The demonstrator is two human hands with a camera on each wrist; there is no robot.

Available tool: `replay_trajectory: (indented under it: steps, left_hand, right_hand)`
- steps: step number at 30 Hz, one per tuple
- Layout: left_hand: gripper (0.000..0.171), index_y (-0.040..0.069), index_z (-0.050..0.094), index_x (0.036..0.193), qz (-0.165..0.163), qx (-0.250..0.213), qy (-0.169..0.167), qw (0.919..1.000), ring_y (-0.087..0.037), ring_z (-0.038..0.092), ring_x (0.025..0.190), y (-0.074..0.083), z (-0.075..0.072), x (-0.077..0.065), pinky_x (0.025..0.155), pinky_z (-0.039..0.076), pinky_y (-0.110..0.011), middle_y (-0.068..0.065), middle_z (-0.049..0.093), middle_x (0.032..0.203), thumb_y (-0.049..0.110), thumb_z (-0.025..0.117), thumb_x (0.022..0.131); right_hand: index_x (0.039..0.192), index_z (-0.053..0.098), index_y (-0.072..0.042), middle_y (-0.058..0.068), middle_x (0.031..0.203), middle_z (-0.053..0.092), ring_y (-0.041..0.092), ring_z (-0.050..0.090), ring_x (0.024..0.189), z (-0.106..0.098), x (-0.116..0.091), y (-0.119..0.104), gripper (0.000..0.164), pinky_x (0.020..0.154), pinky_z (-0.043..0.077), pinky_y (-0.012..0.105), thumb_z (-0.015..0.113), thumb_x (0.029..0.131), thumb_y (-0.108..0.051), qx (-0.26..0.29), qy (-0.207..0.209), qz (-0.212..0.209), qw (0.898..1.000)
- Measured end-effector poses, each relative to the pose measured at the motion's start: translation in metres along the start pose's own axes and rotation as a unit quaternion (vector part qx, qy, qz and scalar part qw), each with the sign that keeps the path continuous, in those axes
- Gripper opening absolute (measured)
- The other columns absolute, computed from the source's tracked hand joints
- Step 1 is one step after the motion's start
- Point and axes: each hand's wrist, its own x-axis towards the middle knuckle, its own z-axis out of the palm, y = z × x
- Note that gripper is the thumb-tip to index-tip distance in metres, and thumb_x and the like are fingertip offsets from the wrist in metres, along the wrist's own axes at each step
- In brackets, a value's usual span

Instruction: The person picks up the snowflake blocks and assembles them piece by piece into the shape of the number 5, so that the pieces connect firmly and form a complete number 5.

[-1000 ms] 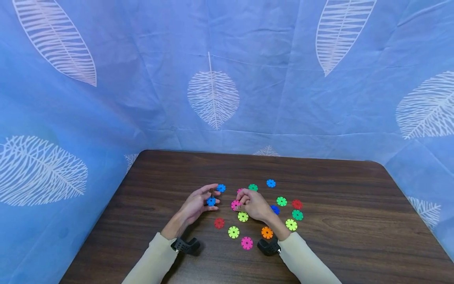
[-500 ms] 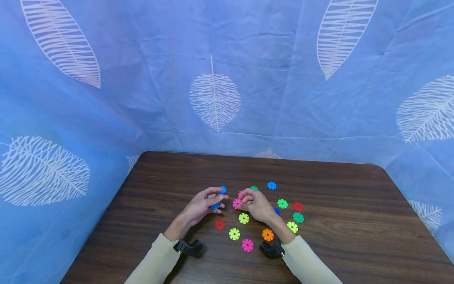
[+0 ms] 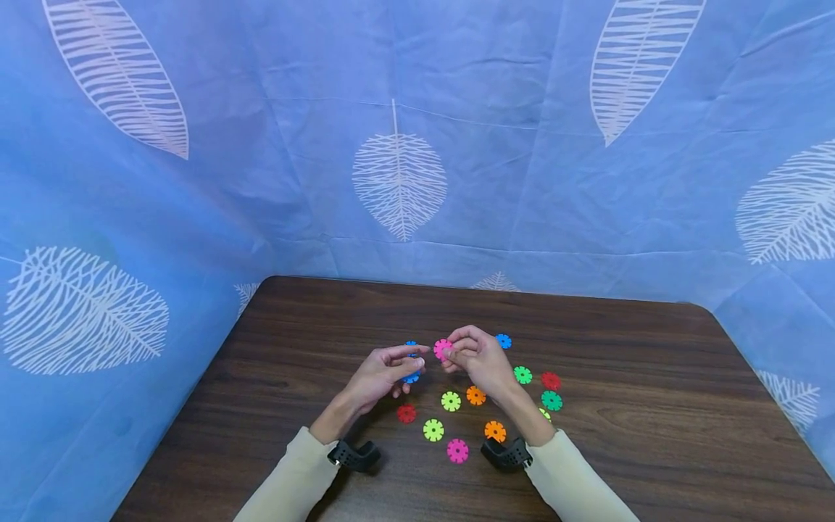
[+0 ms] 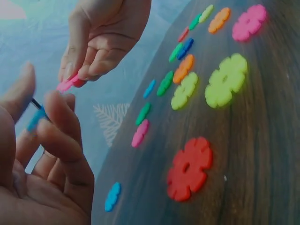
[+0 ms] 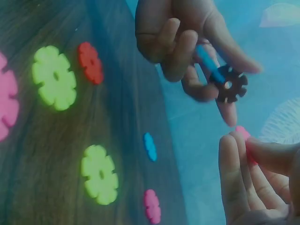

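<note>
My left hand (image 3: 375, 380) holds a blue notched disc (image 5: 208, 63), a flower-shaped plastic building piece. Slotted into that piece at an angle is a dark brown or black notched disc (image 5: 236, 84), best seen in the right wrist view. My right hand (image 3: 479, 362) pinches a pink notched disc (image 3: 442, 349) by its edge between thumb and fingers. The hands face each other above the table, the pink disc near the left fingertips with a small gap in the head view. In the left wrist view the blue disc (image 4: 36, 117) is partly hidden by fingers.
Loose discs lie flat on the brown wooden table (image 3: 652, 377): a red one (image 4: 190, 168), several yellow-green ones (image 3: 433, 430), orange (image 3: 495, 431), green (image 3: 522, 375), blue (image 3: 503, 341) and pink ones (image 3: 458, 451). A blue leaf-patterned cloth (image 3: 496, 181) hangs behind.
My right hand has risen and moved away from me with the pink disc, uncovering an orange disc. My left hand has shifted right and turned, bringing its joined discs closer to the pink one.
</note>
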Motion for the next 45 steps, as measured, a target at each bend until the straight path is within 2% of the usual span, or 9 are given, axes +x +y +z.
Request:
replay_trajectory:
  steps: [2,5,9,13,21,27,34,41,45]
  left_hand:
    - [0.047,0.01,0.059,0.137,0.005,0.013,-0.001,0.9999,-0.012,0.059,0.061,0.002,0.003,0.0,0.052,0.046,-0.021,-0.01,0.067,0.09,0.029,0.067,0.096]
    - [0.047,0.014,0.06,0.135,0.009,0.027,0.002,0.9996,-0.015,0.064,0.067,0.006,0.006,0.0,0.054,0.049,-0.023,-0.017,0.068,0.088,0.031,0.07,0.093]
    - [0.046,0.007,0.057,0.132,0.008,0.037,0.009,0.9992,-0.028,0.071,0.078,0.008,0.01,0.0,0.058,0.053,-0.027,-0.025,0.07,0.104,0.029,0.07,0.093]
    - [0.045,0.001,0.056,0.129,0.002,0.038,0.005,0.9993,-0.036,0.072,0.084,0.008,0.013,0.0,0.061,0.056,-0.03,-0.027,0.07,0.107,0.025,0.07,0.094]
    - [0.046,0.003,0.058,0.128,0.003,0.046,-0.008,0.9989,-0.021,0.072,0.07,0.008,0.015,0.001,0.058,0.057,-0.029,-0.029,0.07,0.1,0.025,0.074,0.091]
    - [0.044,0.004,0.059,0.128,0.008,0.049,-0.011,0.9987,-0.012,0.065,0.056,0.009,0.016,0.001,0.049,0.05,-0.023,-0.033,0.068,0.093,0.022,0.074,0.09]
    - [0.045,0.005,0.06,0.128,0.012,0.057,-0.011,0.9983,-0.012,0.065,0.056,0.008,0.015,-0.001,0.049,0.051,-0.024,-0.034,0.067,0.088,0.023,0.075,0.09]
    - [0.046,0.003,0.061,0.127,0.019,0.076,-0.012,0.9969,-0.015,0.067,0.056,0.01,0.016,-0.001,0.053,0.057,-0.037,-0.035,0.066,0.086,0.021,0.076,0.088]
    - [0.046,0.002,0.061,0.127,0.019,0.078,-0.011,0.9967,-0.017,0.067,0.056,0.01,0.016,0.0,0.053,0.057,-0.034,-0.033,0.067,0.085,0.021,0.076,0.088]
  right_hand:
    - [0.115,0.055,0.003,0.015,0.091,0.069,0.041,0.07,0.086,0.0,-0.001,-0.003,0.021,0.077,0.06,0.041,0.062,0.095,0.001,0.007,0.002,-0.006,1.0]
    - [0.115,0.056,0.003,0.016,0.092,0.068,0.033,0.072,0.082,0.0,-0.001,-0.005,0.021,0.076,0.06,0.039,0.062,0.095,0.002,0.006,0.002,-0.019,1.0]
    - [0.115,0.056,0.003,0.016,0.091,0.068,0.03,0.072,0.08,0.001,-0.001,-0.006,0.022,0.075,0.06,0.037,0.063,0.094,0.003,0.0,0.003,-0.026,1.0]
    - [0.115,0.057,0.003,0.017,0.091,0.067,0.027,0.072,0.078,0.002,-0.002,-0.007,0.021,0.076,0.06,0.037,0.062,0.095,0.002,-0.002,0.007,-0.029,1.0]
    - [0.115,0.059,0.001,0.018,0.093,0.068,0.031,0.072,0.083,0.003,-0.002,-0.011,0.02,0.08,0.059,0.042,0.063,0.096,-0.002,-0.006,0.009,-0.032,0.999]
    - [0.116,0.058,0.001,0.018,0.094,0.068,0.029,0.072,0.081,0.004,-0.004,-0.012,0.02,0.08,0.059,0.045,0.062,0.096,-0.001,-0.022,-0.005,-0.048,0.999]
    - [0.115,0.059,0.001,0.017,0.093,0.068,0.025,0.072,0.079,0.005,-0.006,-0.013,0.019,0.079,0.059,0.044,0.062,0.095,0.0,-0.034,-0.008,-0.057,0.998]
    - [0.114,0.06,0.002,0.018,0.093,0.069,0.025,0.073,0.078,0.008,-0.006,-0.011,0.02,0.078,0.058,0.044,0.063,0.095,0.0,-0.037,0.011,-0.056,0.998]
    - [0.114,0.059,0.004,0.021,0.093,0.068,0.027,0.073,0.079,0.01,-0.007,-0.008,0.02,0.079,0.058,0.048,0.063,0.095,-0.001,-0.023,0.009,-0.054,0.998]
